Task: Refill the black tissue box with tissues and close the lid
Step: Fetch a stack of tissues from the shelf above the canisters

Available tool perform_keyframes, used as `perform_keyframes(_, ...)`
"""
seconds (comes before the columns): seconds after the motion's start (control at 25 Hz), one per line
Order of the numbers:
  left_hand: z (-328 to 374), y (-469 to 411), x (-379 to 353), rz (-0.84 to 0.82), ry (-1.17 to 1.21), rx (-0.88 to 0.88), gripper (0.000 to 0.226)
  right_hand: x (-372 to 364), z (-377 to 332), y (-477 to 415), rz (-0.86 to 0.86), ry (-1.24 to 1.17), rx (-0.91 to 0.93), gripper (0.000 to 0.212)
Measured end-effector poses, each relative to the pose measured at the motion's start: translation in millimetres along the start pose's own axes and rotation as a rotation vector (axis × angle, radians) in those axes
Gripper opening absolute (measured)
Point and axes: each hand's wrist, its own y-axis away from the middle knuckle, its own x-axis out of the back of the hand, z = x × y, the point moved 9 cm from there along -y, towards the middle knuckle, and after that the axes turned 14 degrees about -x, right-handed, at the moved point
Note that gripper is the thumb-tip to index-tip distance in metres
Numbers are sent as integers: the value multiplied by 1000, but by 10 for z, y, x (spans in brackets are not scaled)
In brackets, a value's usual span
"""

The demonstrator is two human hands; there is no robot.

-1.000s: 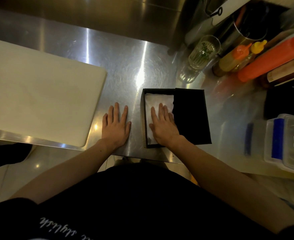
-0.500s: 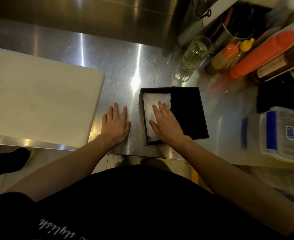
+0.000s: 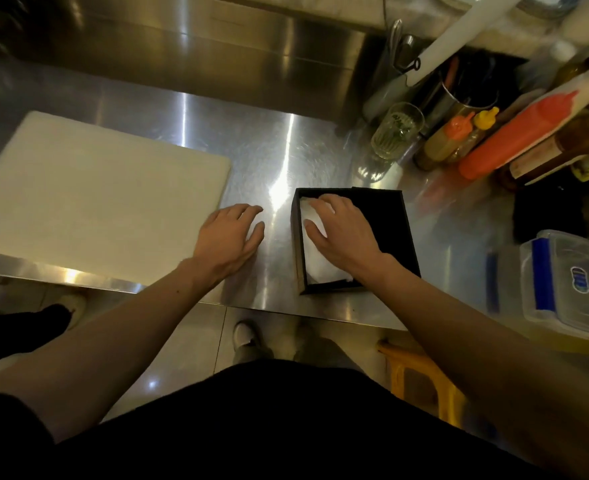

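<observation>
The black tissue box sits near the front edge of the steel counter. White tissues fill its left part. A black lid covers its right part. My right hand lies inside the box on top of the tissues, fingers bent and apart, fingertips at the stack's far end and thumb on its left side. My left hand hovers or rests on the bare counter just left of the box, fingers slightly curled, holding nothing.
A large white cutting board lies to the left. A glass, squeeze bottles and sauce bottles crowd the back right. A clear plastic container with blue clips is at the right. A yellow stool stands below the counter edge.
My right hand went from flat on the tissues to fingers bent, reaching toward the box's far end. My left hand lifted off its flat palm and curled slightly. The view tilted down.
</observation>
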Motion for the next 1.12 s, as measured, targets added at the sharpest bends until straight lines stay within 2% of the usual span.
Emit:
perform_keyframes(0.16,38,212,478,143,-73,117,44,263,-377,-79,43,-12,179,45)
perform_keyframes(0.32,135,607,831,218,-144,275,51,422,-838,-64,48,-57,392,45)
perform_keyframes(0.6,545,2156,1225,364,-312,654,46,489,-1959,708,-14,-103,905,46)
perform_keyframes(0.88,1737,4401,1543,545,-509,1139,43,473,-3135,2790,-182,-153,1447,47)
perform_keyframes(1.12,3320,6052,1439,613,-676,1533,44,529,-3498,5090,-254,-190,1885,47)
